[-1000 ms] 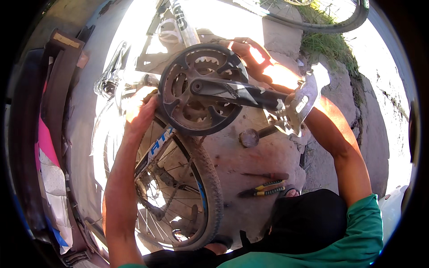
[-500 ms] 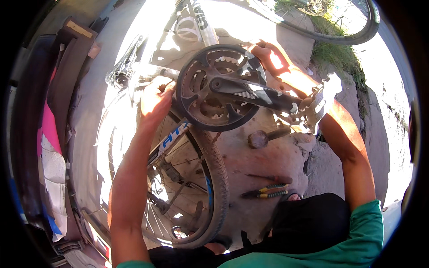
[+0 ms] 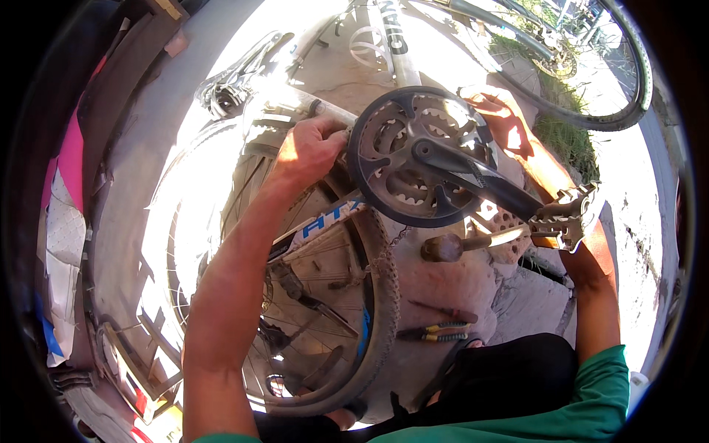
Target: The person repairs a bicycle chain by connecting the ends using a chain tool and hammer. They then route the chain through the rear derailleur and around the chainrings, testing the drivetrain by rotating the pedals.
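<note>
A bicycle crankset with dark toothed chainrings [image 3: 369,199] fills the middle, its black crank arm [image 3: 495,181] sloping down right to a metal pedal [image 3: 565,220]. At the chainrings' left edge, beside a pale frame tube [image 3: 325,108], my left hand [image 3: 312,151] is closed with fingers pinched; what they grip is hidden. My right hand [image 3: 501,118] is at the upper right edge of the chainrings, its fingers curled together, and whatever is in them cannot be made out. Below my left hand stands a knobbly-tyred wheel [image 3: 380,310] behind a white frame tube with blue lettering [image 3: 317,221].
A hammer [image 3: 443,247] rests on the stone below the crank. Pliers with yellow and black handles [image 3: 439,332] lie near my knee, beside a thin dark tool [image 3: 443,311]. Another bicycle wheel [image 3: 605,122] lies at the upper right by grass [image 3: 572,140]. Dark furniture [image 3: 122,103] lines the left.
The view has shifted, so the crankset and both hands appear farther right and lower. The crank arm slopes more steeply down to the right. Both hands stay at the chainrings' edges.
</note>
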`<state>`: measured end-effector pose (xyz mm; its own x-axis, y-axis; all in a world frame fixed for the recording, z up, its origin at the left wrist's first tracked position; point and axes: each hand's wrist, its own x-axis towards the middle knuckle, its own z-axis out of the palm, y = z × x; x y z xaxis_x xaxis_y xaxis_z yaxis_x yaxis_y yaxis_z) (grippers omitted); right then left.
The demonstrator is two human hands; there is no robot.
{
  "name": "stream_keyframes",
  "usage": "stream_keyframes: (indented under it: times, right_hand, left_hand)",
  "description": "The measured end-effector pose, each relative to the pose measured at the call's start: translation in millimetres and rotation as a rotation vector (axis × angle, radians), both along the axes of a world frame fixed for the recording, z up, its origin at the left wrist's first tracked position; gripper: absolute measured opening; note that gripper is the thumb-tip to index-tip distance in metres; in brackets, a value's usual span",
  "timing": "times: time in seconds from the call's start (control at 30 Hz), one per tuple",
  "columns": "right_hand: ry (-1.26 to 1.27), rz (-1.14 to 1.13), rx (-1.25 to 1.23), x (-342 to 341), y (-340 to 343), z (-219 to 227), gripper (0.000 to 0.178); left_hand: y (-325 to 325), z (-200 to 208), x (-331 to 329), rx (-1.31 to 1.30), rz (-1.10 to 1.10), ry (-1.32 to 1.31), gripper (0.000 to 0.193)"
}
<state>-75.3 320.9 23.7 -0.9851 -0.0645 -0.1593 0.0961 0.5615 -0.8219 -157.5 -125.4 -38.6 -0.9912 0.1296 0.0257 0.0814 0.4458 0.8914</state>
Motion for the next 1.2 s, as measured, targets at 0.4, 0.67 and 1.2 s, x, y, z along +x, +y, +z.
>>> stream_keyframes:
  times: [0.4,0.67,1.2]
  right_hand:
    - [-0.028,-0.088,0.064,18,4,19,0.044]
    - [-0.045,-0.056,0.090,-3,-24,23,0.044]
    - [-0.109,0.156,0.044,-87,-111,1,0.043]
  left_hand:
    - [-16,8,-6,0.020,-0.041,-0.126,0.030]
    - [-22,-2,-10,0.055,-0.047,-0.054,0.033]
    - [-23,-6,-14,0.110,-0.193,-0.088,0.033]
